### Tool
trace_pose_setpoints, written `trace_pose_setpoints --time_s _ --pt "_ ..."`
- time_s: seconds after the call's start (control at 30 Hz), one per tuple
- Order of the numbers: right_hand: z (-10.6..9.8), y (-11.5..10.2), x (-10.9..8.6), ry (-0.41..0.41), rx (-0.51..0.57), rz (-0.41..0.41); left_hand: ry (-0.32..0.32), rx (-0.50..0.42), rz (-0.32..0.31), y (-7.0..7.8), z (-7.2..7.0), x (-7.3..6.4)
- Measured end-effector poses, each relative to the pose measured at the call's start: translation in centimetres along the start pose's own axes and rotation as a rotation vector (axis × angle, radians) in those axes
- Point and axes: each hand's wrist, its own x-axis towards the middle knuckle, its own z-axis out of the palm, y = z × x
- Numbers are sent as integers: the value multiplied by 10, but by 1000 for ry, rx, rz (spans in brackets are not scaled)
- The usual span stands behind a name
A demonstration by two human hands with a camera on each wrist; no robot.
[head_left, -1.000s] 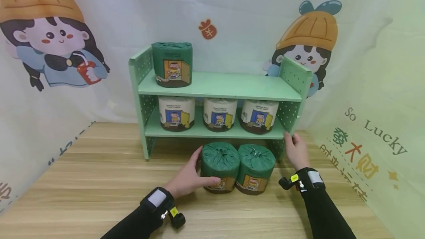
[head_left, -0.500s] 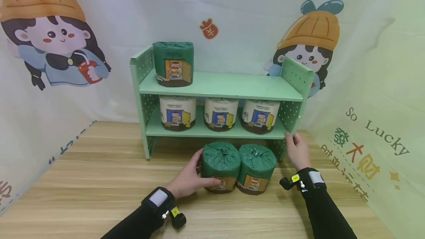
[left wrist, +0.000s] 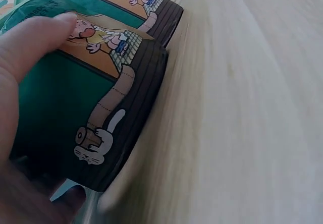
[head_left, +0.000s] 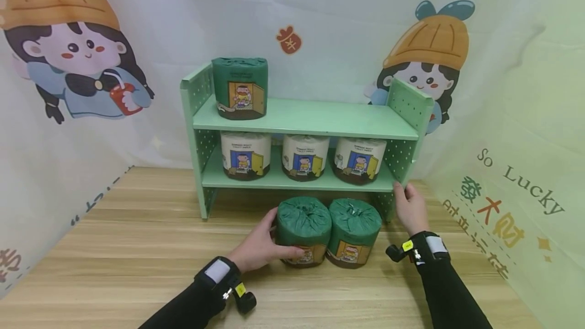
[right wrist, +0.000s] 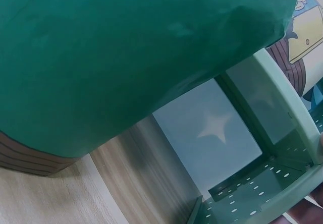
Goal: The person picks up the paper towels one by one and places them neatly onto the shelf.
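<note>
Two toilet paper rolls in green wrappers stand side by side on the table in front of a light green shelf [head_left: 292,185]. My left hand [head_left: 262,248] grips the left green roll [head_left: 305,217], its thumb across the printed front and its fingers round the far side, partly hidden. Beside it stands the right green roll [head_left: 354,222], which neither hand holds. My right hand [head_left: 411,209] holds the shelf's right side panel [right wrist: 290,204] near the lower board; in the right wrist view only bits of its fingers show at the edge.
A third green roll [head_left: 239,90] stands on the top board at the left. On the lower board, three white-wrapped rolls [head_left: 305,157] stand in a row. A printed cloth [head_left: 329,29] hangs behind and beside the wooden table [head_left: 137,248].
The head view has shifted very slightly. The left green roll has come a tiny bit nearer under my left hand; my right hand stays on the shelf's side.
</note>
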Motion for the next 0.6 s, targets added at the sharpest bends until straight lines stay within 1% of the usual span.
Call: trace_pose_setpoints --time_s 0.13,0.27,0.43,0.6 --pt "0 0 0 -4 -9 6 -15 -33 5 -2 -1 2" --pt "1 1 1 -2 -16 3 2 -34 5 -3 -1 3" --pt "1 1 1 8 -25 2 26 -17 3 -3 0 2" --pt "1 1 1 2 -32 3 18 0 12 -2 -1 1"
